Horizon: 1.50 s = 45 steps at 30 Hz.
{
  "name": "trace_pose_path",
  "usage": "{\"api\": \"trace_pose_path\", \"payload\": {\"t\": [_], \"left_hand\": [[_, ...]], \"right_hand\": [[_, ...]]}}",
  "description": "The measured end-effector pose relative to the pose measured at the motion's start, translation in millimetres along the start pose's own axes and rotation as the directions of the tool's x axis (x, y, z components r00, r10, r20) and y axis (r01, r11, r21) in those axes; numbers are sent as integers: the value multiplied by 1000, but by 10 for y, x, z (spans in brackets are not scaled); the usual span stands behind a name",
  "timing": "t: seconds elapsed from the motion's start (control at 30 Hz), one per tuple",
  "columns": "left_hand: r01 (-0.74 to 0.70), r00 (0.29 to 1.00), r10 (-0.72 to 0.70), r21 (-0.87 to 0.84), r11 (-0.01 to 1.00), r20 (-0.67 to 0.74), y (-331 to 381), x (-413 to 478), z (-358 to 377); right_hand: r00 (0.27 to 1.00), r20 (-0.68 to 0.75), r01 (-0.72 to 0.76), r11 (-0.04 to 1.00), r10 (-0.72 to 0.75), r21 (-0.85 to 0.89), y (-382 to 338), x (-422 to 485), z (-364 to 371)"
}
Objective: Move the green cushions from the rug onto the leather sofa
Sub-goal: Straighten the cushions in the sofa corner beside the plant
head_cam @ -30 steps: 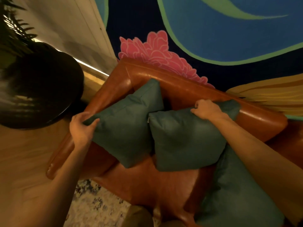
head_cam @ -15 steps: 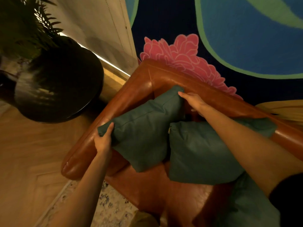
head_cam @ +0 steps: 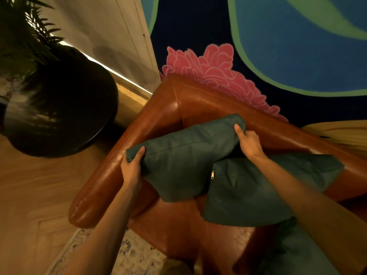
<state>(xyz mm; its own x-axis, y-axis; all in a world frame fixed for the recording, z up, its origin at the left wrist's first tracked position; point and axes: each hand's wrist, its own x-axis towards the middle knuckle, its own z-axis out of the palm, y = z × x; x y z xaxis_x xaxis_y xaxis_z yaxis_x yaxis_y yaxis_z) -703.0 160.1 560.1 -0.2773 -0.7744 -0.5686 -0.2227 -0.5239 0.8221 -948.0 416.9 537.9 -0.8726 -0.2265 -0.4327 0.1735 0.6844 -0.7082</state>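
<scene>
A dark green cushion (head_cam: pixel 184 155) lies tilted in the corner of the brown leather sofa (head_cam: pixel 158 116), against its left armrest and backrest. My left hand (head_cam: pixel 132 167) grips the cushion's lower left corner. My right hand (head_cam: pixel 249 142) grips its upper right corner. A second green cushion (head_cam: pixel 254 191) with a small zipper pull rests on the seat to the right, partly under my right forearm. A third green cushion (head_cam: pixel 294 253) shows at the bottom right, partly cut off by the frame.
A big dark round planter (head_cam: pixel 59 108) with a leafy plant (head_cam: pixel 17 36) stands on the wooden floor left of the sofa. A patterned pale rug (head_cam: pixel 131 259) lies in front of the seat. A painted wall (head_cam: pixel 288 46) rises behind the backrest.
My right hand left the second cushion's top and took the first cushion's upper right corner. My left hand kept hold of its left corner. The view shifted left.
</scene>
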Motion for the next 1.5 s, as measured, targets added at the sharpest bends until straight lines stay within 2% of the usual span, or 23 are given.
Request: {"api": "trace_pose_path", "payload": {"t": [0.23,0.43,0.57,0.63,0.7,0.73,0.77,0.83,0.9,0.97,1.03,1.1,1.13,1.23,1.37,1.43,1.5], "left_hand": [[-1,992,9,-64,998,122,117,133,305],[7,986,-22,91,996,165,-35,217,407],[20,995,-32,132,991,93,-43,115,408],[28,997,-28,5,1000,-76,-118,3,335],[33,964,-78,-176,984,-256,-187,-192,277],[55,957,-108,-195,979,-269,-238,-306,272],[94,968,-129,-169,981,-213,-300,-426,298],[185,981,-184,-15,983,59,-426,-714,448],[212,900,-290,254,944,325,-506,-991,665],[170,809,-373,426,888,455,-599,-1178,879],[65,813,-335,498,865,477,-730,-1288,1032],[-83,873,-201,540,838,445,-861,-1293,1070],[-111,897,-153,546,830,414,-896,-1272,1047],[-136,933,-72,528,838,353,-936,-1327,916],[-194,922,-3,468,862,387,-897,-1302,702],[-168,926,-21,463,870,376,-871,-1222,650],[-147,927,-49,479,865,372,-863,-1203,623]], "right_hand": [[984,-174,-13,997,26,77,98,-199,-212],[980,41,-198,970,194,140,239,-193,-294],[990,57,-131,990,129,42,288,-89,-492],[997,2,-78,997,78,22,278,-179,-695],[993,-119,-28,998,22,-49,387,-306,-990],[980,-197,-25,996,7,-86,489,-400,-1169],[961,-277,-34,993,2,-111,609,-491,-1330],[917,-397,-108,983,41,-147,928,-654,-1613],[885,-415,-264,961,209,-78,1302,-684,-1780],[864,-361,-330,936,352,122,1715,-626,-1786],[860,-336,-313,918,383,245,1647,-766,-1706],[871,-345,-280,931,350,235,1495,-882,-1656],[872,-357,-268,937,334,222,1452,-894,-1656],[865,-391,-258,947,315,192,1467,-940,-1765],[859,-420,-228,954,291,194,1419,-964,-1820],[872,-379,-223,940,311,257,1380,-910,-1758],[890,-241,-304,897,388,320,1474,-844,-1651]]}}
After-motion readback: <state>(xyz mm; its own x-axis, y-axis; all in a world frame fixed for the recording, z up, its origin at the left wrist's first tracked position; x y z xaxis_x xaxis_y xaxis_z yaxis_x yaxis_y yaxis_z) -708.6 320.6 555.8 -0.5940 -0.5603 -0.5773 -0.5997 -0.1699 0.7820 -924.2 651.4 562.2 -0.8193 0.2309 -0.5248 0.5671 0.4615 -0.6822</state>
